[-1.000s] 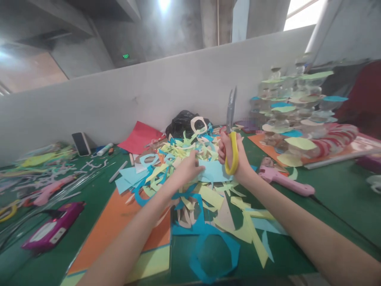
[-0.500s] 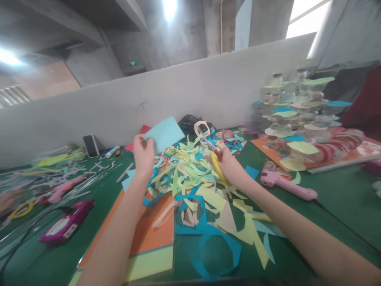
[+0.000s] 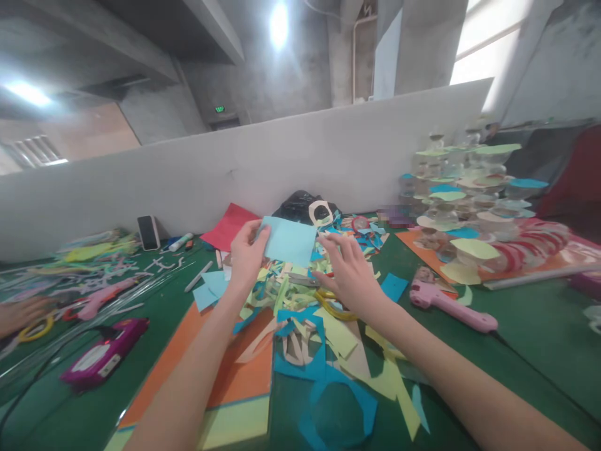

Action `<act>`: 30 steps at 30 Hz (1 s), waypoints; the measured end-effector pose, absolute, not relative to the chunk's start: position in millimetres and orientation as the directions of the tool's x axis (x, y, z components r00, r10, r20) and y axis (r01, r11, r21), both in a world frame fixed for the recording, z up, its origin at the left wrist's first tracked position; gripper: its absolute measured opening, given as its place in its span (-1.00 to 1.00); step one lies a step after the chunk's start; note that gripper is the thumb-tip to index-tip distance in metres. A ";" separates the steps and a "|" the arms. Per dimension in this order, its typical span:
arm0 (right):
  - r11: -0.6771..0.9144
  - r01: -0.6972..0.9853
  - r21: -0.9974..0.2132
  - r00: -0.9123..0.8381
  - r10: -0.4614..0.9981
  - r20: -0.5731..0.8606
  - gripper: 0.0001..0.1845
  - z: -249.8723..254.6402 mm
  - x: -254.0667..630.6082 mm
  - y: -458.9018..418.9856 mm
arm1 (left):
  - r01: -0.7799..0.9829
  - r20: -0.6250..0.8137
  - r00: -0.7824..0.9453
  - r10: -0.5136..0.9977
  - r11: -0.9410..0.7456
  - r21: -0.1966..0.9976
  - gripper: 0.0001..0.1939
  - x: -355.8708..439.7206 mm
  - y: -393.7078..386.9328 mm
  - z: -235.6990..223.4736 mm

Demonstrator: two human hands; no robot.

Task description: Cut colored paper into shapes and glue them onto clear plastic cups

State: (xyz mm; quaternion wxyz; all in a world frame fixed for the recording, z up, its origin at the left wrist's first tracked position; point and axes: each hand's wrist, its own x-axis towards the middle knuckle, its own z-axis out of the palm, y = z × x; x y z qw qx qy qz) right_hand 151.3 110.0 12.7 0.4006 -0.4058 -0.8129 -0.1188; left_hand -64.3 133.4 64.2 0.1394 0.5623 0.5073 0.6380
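Observation:
My left hand (image 3: 248, 254) pinches the left edge of a light blue sheet of paper (image 3: 290, 241), held up over the heap of scraps. My right hand (image 3: 345, 269) is open at the paper's right side, thumb and fingers apart; whether a fingertip touches the edge I cannot tell. Under the right hand, scissors with yellow handles (image 3: 335, 307) lie on the paper scraps (image 3: 347, 335), blades pointing left. A red sheet (image 3: 232, 227) lies behind my left hand. More light blue pieces (image 3: 209, 291) rest beside my left wrist.
A pink glue gun (image 3: 451, 304) with a cord lies at right. Behind it rise stacked clear cups with paper discs (image 3: 462, 191). At left are a purple device (image 3: 106, 352), a phone (image 3: 149, 233) and another person's hand (image 3: 23, 315). A low white wall (image 3: 188, 172) runs behind.
My right hand has let go of the scissors, which now lie on the scraps, and has opened beside the paper. My left hand has brought the light blue sheet right and lower.

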 end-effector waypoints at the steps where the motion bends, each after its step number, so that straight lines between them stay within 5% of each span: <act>1: 0.659 0.746 -0.095 -0.340 0.501 0.796 -0.53 14.5 151.8 110.1 | 0.388 0.555 -0.301 0.775 -0.432 0.814 -0.71 -60.6 131.3 64.3; 7: 0.755 0.655 -0.017 -0.365 0.336 0.868 -0.76 20.2 155.7 108.3 | 0.193 0.521 -0.228 0.822 -0.487 0.852 -0.69 -43.5 126.3 58.3; 14: 0.788 0.531 -0.312 -0.171 0.460 0.871 -0.78 16.4 150.0 113.3 | -0.342 0.342 -0.022 0.940 -0.328 0.881 -0.73 -19.6 111.5 57.4; 20: 0.755 0.422 -0.502 -0.082 0.583 0.808 -0.80 11.5 148.7 122.0 | -0.374 0.187 0.067 0.980 -0.149 0.915 -0.63 -7.4 102.0 57.7; 30: 0.557 0.164 -0.814 -0.035 0.828 0.560 -0.75 6.3 136.8 118.6 | -0.308 0.254 -0.099 0.962 -0.272 0.911 -0.66 -3.5 109.9 50.4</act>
